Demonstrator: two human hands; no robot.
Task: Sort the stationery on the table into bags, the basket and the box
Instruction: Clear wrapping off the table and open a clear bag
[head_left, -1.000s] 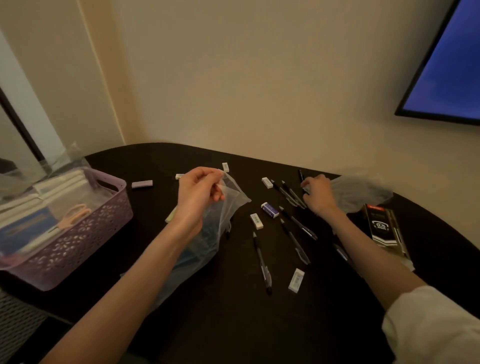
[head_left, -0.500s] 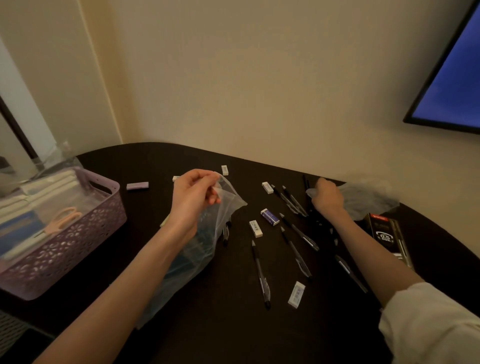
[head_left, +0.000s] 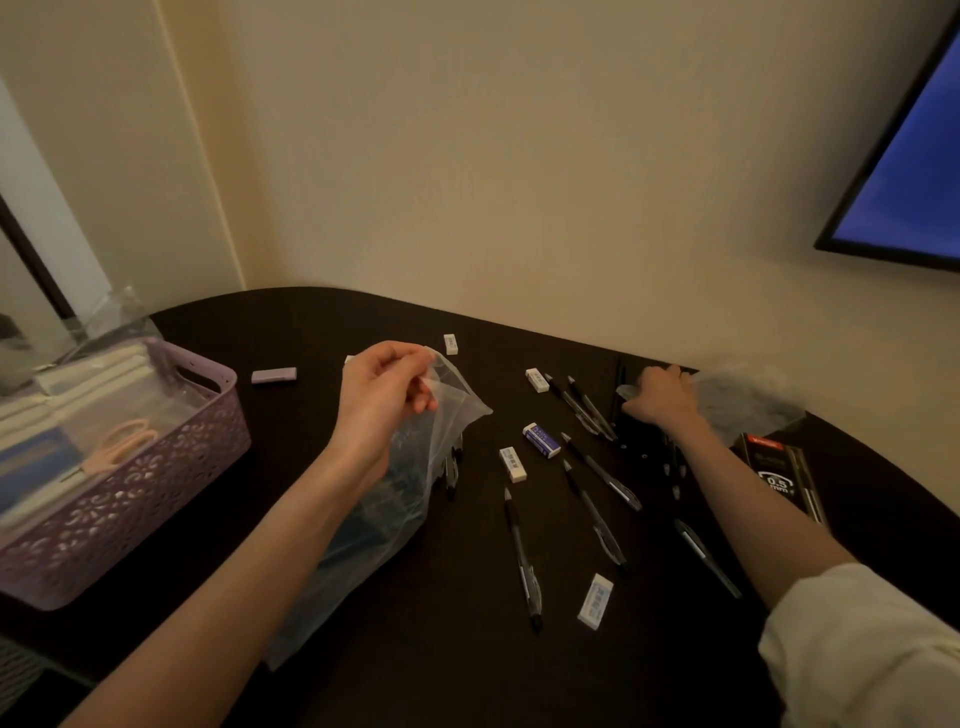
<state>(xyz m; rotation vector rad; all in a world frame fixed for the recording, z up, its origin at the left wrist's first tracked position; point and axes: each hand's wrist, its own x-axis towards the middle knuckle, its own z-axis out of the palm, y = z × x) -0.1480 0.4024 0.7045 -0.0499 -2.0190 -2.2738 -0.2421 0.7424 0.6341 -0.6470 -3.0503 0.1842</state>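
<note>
The left hand (head_left: 382, 397) pinches the open rim of a clear plastic bag (head_left: 410, 483), thumb and fingers closed on the film, and the bag hangs from that grip down onto the dark table (head_left: 447, 670) near its middle; something dark lies inside it, too dim to name. The right hand (head_left: 661, 397) rests curled near the table's far edge on a second clear bag (head_left: 743, 400), with dark pens under it, and it seems to grip something there, though the blur hides what. Between the two hands, loose black pens (head_left: 522, 558) lie scattered across the middle of the table, with small white erasers (head_left: 512, 464) among them and a blue-sleeved eraser (head_left: 541, 440) beside one pen. A lilac eraser (head_left: 274, 374) sits apart toward the far left edge. At the left edge stands a purple basket (head_left: 156, 499) holding pale scissors (head_left: 122, 447) and flat packets. A black pen box (head_left: 784, 475) lies by the right edge, just beyond the right forearm.
</note>
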